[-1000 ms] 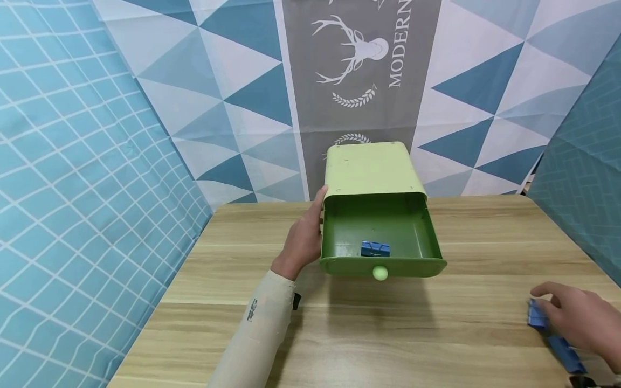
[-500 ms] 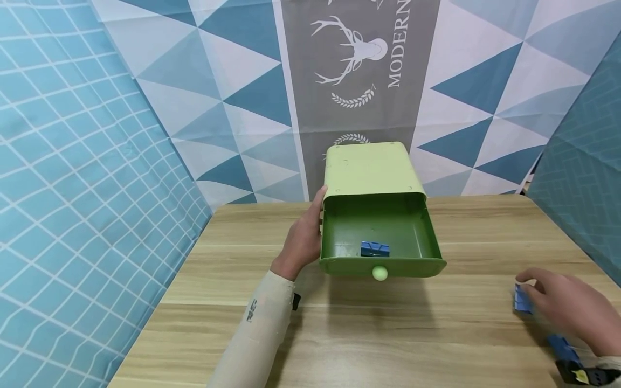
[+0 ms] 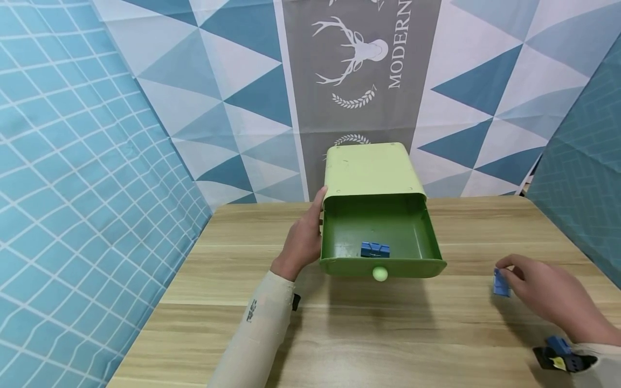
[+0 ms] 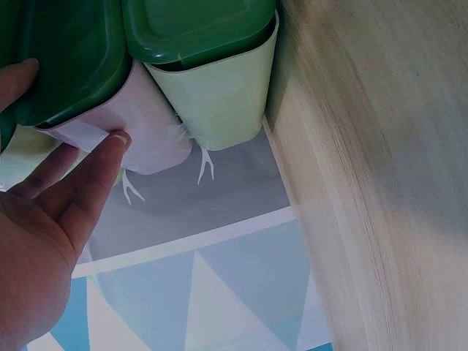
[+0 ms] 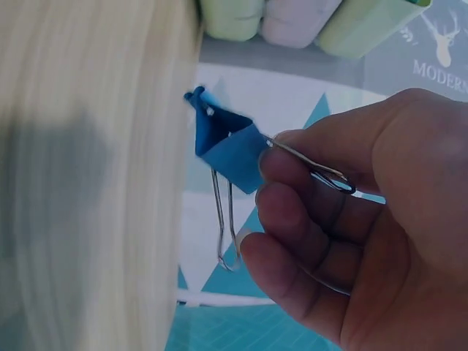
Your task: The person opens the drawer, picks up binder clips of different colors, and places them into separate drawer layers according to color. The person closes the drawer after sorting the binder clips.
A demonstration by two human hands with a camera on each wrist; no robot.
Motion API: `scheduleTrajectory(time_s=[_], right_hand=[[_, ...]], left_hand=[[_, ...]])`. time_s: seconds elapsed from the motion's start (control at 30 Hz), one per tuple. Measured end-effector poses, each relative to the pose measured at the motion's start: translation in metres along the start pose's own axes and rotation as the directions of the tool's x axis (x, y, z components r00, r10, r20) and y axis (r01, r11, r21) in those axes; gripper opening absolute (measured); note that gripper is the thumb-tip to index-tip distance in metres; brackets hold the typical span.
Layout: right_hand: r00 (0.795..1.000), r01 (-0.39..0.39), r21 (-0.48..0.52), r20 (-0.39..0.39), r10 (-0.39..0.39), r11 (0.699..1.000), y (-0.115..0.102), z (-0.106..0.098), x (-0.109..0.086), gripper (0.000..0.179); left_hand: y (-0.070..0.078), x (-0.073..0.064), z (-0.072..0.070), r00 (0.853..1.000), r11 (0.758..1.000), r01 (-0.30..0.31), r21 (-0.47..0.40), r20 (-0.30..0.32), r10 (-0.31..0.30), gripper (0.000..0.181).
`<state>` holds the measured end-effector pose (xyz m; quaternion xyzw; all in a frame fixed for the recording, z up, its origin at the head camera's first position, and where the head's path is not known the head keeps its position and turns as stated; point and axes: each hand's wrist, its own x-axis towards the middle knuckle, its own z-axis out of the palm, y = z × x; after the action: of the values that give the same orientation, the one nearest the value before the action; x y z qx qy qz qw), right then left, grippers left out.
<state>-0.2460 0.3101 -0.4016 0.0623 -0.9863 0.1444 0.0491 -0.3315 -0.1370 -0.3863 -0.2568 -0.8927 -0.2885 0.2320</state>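
Between the thumb and fingers of my right hand [image 3: 545, 288], a blue binder clip [image 5: 234, 150] is pinched by one wire handle. Its other handle hangs loose, and the clip is above the table. My left hand [image 3: 302, 240] rests against the left side of a drawer box with a pale green top [image 3: 371, 170]; the left wrist view shows extended fingers touching a pink section [image 4: 150, 124] of it. The top green drawer [image 3: 412, 268] is pulled out, with another blue binder clip [image 3: 375, 249] lying inside near the front. A further blue binder clip [image 3: 558, 344] lies partly hidden by the right wrist.
The box stands towards the back of a wooden table [image 3: 228, 258]. Behind it hangs a patterned cloth [image 3: 242, 108], with blue tile-print cloth [image 3: 73, 188] at the left. A round pale knob [image 3: 380, 274] sticks out from the drawer front.
My right hand has lifted a binder clip off the table at the right and carried it left and away from me, nearer the drawer. The left hand and box have stayed put.
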Motion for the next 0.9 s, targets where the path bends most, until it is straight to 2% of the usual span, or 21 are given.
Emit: scheduleTrajectory(time_s=[0.27,0.6,0.73,0.9], right_hand=[[0.995,0.079,0.024,-0.068,-0.077,0.997,-0.019,-0.004,0.004,0.02],[0.989,0.123,0.053,-0.087,-0.118,0.991,-0.036,-0.013,0.016,0.02],[0.98,0.147,0.067,-0.143,-0.136,0.987,-0.043,-0.016,0.019,0.018],[0.954,0.18,0.04,-0.252,-0.164,0.983,-0.052,-0.024,0.022,0.015]], left_hand=[[0.0,0.0,0.0,1.0,1.0,-0.012,0.005,-0.008,0.012,0.104],[0.001,0.0,0.0,1.0,1.0,-0.006,0.007,0.007,0.006,0.104],[0.001,-0.001,0.0,1.0,1.0,0.005,0.001,0.012,-0.005,0.105],[0.0,-0.001,0.0,1.0,1.0,0.012,-0.005,0.01,-0.012,0.106]])
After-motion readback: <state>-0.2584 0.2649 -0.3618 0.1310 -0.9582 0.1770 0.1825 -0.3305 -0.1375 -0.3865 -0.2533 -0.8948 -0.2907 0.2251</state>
